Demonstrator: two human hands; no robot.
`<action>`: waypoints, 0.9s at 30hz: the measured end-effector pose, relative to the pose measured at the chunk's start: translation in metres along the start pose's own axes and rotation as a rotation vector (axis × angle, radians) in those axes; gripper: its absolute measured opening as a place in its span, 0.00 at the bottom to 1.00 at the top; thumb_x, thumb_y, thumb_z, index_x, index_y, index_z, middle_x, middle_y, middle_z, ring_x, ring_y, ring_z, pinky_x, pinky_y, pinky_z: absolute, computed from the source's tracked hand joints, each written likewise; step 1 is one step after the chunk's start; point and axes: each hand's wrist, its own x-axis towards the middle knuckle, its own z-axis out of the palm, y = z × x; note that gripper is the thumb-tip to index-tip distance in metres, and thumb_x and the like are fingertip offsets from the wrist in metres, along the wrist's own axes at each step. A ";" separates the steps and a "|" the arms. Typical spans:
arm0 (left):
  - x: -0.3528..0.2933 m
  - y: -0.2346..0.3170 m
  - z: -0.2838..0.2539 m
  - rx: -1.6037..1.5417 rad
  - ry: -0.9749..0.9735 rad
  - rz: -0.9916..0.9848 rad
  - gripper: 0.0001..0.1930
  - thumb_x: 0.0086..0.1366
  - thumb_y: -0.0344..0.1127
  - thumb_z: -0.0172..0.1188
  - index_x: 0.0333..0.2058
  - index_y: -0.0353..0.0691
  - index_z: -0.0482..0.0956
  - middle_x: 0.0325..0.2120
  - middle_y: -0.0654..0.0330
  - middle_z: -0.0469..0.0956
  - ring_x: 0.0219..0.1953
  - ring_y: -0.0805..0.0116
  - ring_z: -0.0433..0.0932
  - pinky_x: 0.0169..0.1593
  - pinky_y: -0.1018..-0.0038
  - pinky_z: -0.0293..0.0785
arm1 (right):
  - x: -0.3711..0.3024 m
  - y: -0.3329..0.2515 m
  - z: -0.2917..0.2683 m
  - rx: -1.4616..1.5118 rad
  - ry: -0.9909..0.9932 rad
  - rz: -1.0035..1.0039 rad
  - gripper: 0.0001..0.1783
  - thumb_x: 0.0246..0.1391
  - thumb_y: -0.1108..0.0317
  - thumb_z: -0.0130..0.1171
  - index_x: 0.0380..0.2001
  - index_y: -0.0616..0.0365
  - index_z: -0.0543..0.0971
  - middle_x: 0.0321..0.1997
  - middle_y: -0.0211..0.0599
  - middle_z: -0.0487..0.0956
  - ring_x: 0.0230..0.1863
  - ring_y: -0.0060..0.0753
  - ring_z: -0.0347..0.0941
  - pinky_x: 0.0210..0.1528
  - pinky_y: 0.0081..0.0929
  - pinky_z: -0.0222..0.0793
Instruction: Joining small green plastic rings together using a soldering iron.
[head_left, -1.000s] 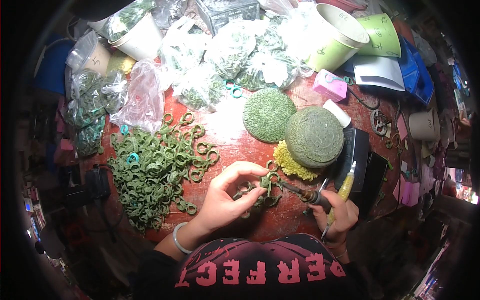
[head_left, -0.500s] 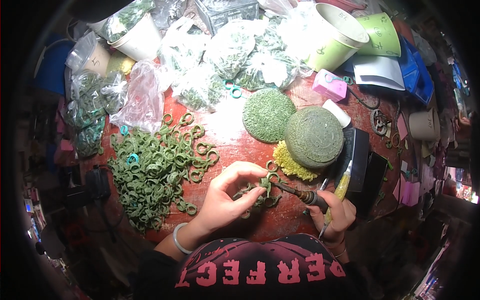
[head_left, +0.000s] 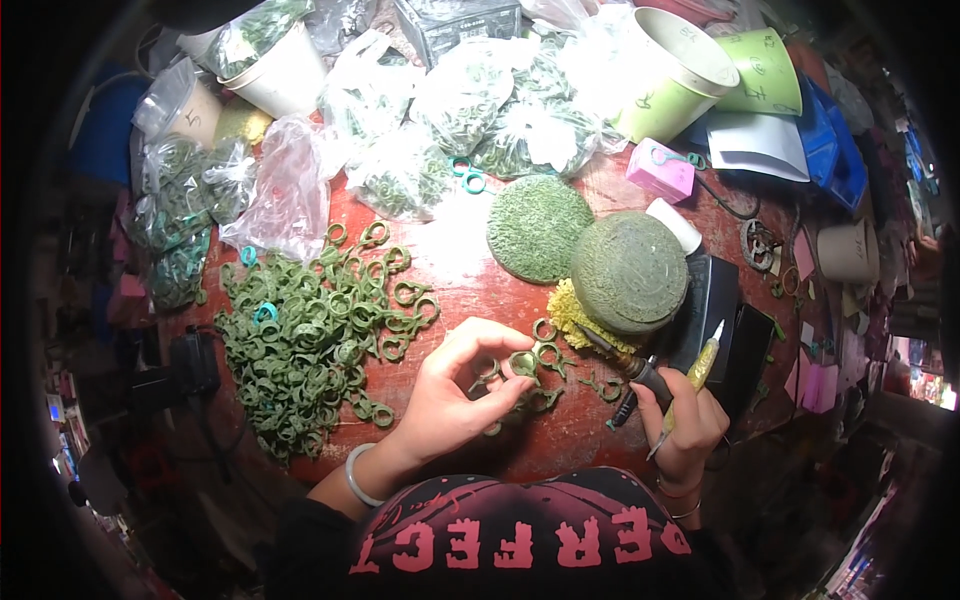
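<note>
My left hand [head_left: 450,390] pinches a small green ring [head_left: 523,365] between thumb and fingertips. More green rings [head_left: 547,354] lie on the table right beside and under that hand. My right hand [head_left: 684,425] is closed around a dark-handled soldering-type iron [head_left: 648,376]. Its thin tip is over the edge of a crumbly yellow lump [head_left: 568,308], apart from the ring. A slim tool with a yellow handle and pale point [head_left: 704,362] is also in my right hand, pointing up and away. A big heap of green rings [head_left: 300,350] covers the table to the left.
A thick round green block [head_left: 632,272] rests partly on the yellow lump, near a green textured disc [head_left: 540,230]. A black box [head_left: 715,290] stands to the right. Behind are plastic bags of green pieces [head_left: 460,95], a pink block [head_left: 660,172] and pale green buckets [head_left: 675,85].
My right hand has moved right, drawing the iron's tip off the ring to the yellow lump. The ring in my left hand has turned, so its round opening now shows.
</note>
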 end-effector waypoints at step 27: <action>0.005 0.017 -0.020 0.572 -0.292 0.023 0.13 0.58 0.26 0.73 0.42 0.36 0.84 0.33 0.61 0.74 0.30 0.71 0.76 0.32 0.75 0.72 | -0.003 0.003 0.010 0.089 0.106 -0.019 0.20 0.51 0.59 0.78 0.40 0.62 0.84 0.31 0.38 0.83 0.26 0.42 0.78 0.28 0.31 0.71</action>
